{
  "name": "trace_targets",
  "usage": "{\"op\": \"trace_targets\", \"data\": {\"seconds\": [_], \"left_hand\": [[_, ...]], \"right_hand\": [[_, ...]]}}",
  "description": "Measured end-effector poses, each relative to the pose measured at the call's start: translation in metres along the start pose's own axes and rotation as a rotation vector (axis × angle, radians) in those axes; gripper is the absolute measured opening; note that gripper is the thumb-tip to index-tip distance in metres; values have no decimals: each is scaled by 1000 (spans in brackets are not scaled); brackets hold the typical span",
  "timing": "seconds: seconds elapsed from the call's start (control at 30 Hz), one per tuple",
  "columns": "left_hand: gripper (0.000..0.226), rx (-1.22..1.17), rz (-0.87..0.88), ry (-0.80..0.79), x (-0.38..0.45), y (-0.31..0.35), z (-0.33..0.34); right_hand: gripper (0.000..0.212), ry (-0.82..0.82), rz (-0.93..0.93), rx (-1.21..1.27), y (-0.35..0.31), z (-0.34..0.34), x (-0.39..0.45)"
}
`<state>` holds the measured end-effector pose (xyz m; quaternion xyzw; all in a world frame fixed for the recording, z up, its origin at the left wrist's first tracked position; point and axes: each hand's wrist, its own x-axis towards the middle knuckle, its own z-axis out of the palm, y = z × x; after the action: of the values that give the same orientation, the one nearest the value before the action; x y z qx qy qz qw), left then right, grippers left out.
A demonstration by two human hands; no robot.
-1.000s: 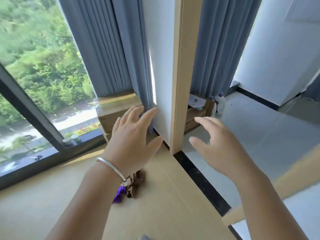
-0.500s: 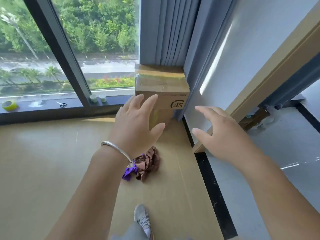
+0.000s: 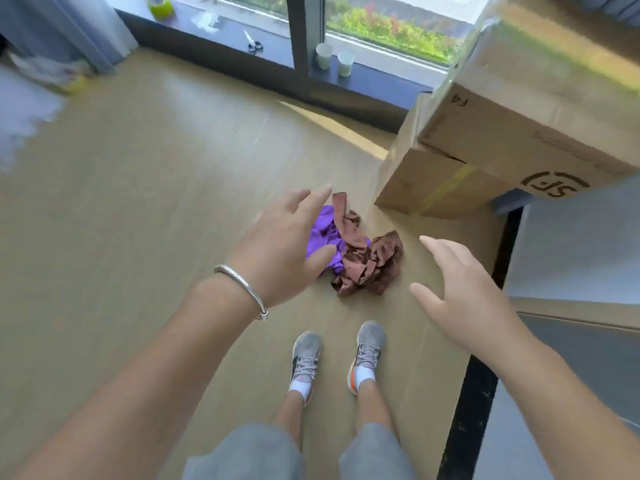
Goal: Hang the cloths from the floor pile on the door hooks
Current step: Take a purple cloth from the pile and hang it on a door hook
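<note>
A small pile of cloths lies on the tan floor just ahead of my feet: a crumpled brown cloth (image 3: 367, 261) on the right and a purple cloth (image 3: 323, 233) partly under it on the left. My left hand (image 3: 284, 247), with a silver bangle on the wrist, hovers above the purple cloth with fingers spread, covering part of it. To the right of the pile my right hand (image 3: 457, 289) is open and holds nothing. No door hooks are in view.
Stacked cardboard boxes (image 3: 485, 147) stand close behind the pile on the right. A window sill (image 3: 277, 53) at the back carries scissors, two cups and a tape roll. A black threshold strip (image 3: 467, 393) runs along the right. Grey curtain hangs at far left.
My view has tilted down from the door frame and window to the floor. The cloth pile and my feet are now in full view, and both open hands have come lower toward the pile.
</note>
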<state>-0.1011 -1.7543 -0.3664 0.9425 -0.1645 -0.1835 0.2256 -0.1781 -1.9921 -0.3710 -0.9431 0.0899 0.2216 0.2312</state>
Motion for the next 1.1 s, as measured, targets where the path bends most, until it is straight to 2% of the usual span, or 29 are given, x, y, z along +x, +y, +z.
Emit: {"op": "trace_targets", "data": {"seconds": [0.23,0.63,0.87,0.97,1.1], "left_hand": [[70,74,-228,-87,29,-91,129],[75,41,-468,-118,119,-249,401],[84,146,-443,-133,173,-322,510],[91,215,-346,-83,195,-339,547],[103,246,-255,3,228,-340,584]], "right_hand": [[69,-198,-160,-143,39,117,116],[74,-253,-436,-475,112,344,308],[75,-229,-642,-660,140,449,395],[73,-189,-748,-821,155,480,436],[66,-70,-743,-819,166,496,486]]}}
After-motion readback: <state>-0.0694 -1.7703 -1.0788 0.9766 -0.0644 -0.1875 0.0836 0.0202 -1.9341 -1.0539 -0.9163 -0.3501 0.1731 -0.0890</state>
